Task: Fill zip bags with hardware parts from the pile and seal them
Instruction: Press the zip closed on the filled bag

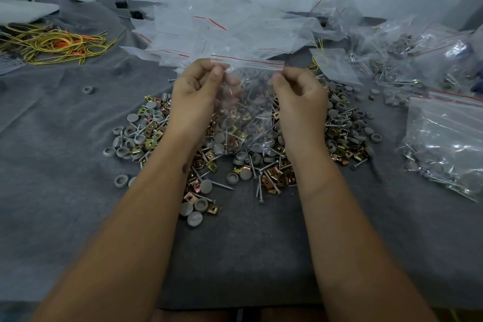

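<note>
Zip bag (247, 102) held up above the pile (243, 144), mid-table, mouth uppermost. Zip strip (247, 62) runs left to right, spanning the gap between the two hands. Left hand (194, 94) pinches the strip's left end, thumb and forefinger closed on it; right hand (299, 97) pinches the right end likewise. Bag holds some screws and caps. Judgement: sealing is in hand; either thumb could run inward along the strip. Filled bags (444, 144) lie to the right.
</note>
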Demonstrator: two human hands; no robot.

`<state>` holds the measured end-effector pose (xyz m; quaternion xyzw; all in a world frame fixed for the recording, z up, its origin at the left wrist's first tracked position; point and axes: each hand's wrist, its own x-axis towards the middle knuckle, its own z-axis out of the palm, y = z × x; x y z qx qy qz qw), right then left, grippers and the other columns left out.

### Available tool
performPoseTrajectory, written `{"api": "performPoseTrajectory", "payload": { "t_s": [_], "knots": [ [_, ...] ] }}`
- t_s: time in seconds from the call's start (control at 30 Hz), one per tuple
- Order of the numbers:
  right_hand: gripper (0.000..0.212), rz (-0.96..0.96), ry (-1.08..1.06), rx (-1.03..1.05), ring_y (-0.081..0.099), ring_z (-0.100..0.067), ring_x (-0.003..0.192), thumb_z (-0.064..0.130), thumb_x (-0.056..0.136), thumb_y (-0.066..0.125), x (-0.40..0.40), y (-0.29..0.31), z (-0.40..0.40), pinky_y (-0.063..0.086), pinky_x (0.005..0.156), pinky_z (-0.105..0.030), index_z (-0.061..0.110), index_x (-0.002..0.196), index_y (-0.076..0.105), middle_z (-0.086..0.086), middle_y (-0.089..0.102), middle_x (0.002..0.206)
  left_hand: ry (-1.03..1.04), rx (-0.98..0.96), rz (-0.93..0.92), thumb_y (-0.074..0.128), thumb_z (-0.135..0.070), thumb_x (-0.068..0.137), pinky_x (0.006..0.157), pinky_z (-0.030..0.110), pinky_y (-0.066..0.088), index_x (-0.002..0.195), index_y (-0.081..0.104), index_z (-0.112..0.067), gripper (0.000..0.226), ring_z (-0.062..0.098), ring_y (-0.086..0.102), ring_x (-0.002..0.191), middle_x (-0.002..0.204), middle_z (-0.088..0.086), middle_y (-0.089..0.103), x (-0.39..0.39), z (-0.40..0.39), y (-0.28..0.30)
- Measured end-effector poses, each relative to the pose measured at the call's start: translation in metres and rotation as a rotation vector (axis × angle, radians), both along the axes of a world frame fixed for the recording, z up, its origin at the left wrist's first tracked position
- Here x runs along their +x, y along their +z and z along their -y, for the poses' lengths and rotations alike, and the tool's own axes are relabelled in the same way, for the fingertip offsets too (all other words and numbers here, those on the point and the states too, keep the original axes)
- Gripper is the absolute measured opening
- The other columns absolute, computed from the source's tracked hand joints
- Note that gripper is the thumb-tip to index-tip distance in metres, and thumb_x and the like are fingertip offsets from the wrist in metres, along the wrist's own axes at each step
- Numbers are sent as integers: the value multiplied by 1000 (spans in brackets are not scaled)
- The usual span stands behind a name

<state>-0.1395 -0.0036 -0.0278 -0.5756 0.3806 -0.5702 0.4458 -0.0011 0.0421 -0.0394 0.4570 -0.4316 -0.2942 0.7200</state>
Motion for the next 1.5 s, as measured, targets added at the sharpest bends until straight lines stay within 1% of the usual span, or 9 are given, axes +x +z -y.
{"api": "performPoseTrajectory", "payload": {
  "t_s": [0.1, 0.27, 0.43, 0.63, 0.9, 1.03, 1.2, 1.37, 1.5],
  "knots": [
    [11, 65, 19, -22, 58, -1, 73, 16, 91, 65, -1, 0, 1, 48, 67, -12, 23, 84, 68, 4, 65, 79, -9, -2, -3, 47, -10, 103, 66, 31, 58, 94, 57, -15, 14, 12, 69, 71, 76, -4, 71, 1, 0, 0],
    [12, 108, 13, -52, 54, -1, 67, 12, 90, 67, -2, 0, 3, 48, 65, -15, 21, 83, 68, 7, 61, 72, -22, -2, -7, 48, -8, 102, 67, 29, 58, 96, 60, -14, 14, 11, 69, 69, 74, -5, 71, -1, 0, 1],
    [12, 39, -5, -51, 52, 2, 63, 12, 93, 63, 0, -4, 5, 47, 63, -15, 19, 84, 65, 8, 60, 70, 2, 2, -37, 50, -6, 100, 64, 28, 59, 95, 61, -11, 13, 12, 68, 65, 69, -9, 66, -2, 0, 2],
    [14, 139, 77, -32, 59, -2, 70, 11, 86, 72, 2, -2, 1, 49, 67, -15, 23, 80, 70, 12, 66, 72, -6, 10, -53, 51, -9, 101, 61, 27, 58, 95, 62, -12, 13, 14, 69, 66, 71, -6, 66, -1, -2, 3],
    [15, 118, 98, -16, 65, -8, 79, 8, 86, 71, 1, -4, 4, 54, 75, -23, 22, 83, 69, 7, 70, 79, -60, 3, -50, 51, -6, 100, 52, 23, 54, 92, 62, -10, 15, 13, 68, 61, 76, 5, 60, -4, -1, 3],
    [14, 168, 154, -8, 65, -3, 73, 5, 82, 74, 1, -2, 2, 52, 69, -19, 18, 81, 71, 11, 71, 71, -78, 6, -60, 51, -6, 100, 52, 23, 53, 92, 61, -9, 13, 12, 68, 61, 70, -4, 64, -3, -2, 3],
    [19, 153, 184, -13, 66, -2, 67, 0, 78, 75, 1, 0, 1, 51, 61, -16, 18, 77, 71, 10, 71, 68, -126, 13, -57, 51, -5, 99, 53, 22, 52, 89, 61, -10, 15, 11, 66, 59, 73, 1, 69, -5, -4, 3],
    [18, 135, 175, -19, 67, -3, 71, 4, 80, 75, 0, -1, 2, 52, 67, -18, 21, 76, 71, 11, 72, 70, -103, 13, -35, 55, -11, 98, 58, 25, 53, 93, 62, -11, 9, 11, 62, 65, 79, 3, 66, -3, -4, 4],
    [17, 122, 168, -23, 66, -3, 69, 4, 79, 76, 1, -1, 1, 52, 65, -17, 19, 77, 71, 10, 71, 69, -51, -4, -30, 59, -14, 95, 62, 24, 54, 90, 63, -12, 7, 15, 58, 71, 81, 8, 59, -5, -2, 4]
  ]
}}
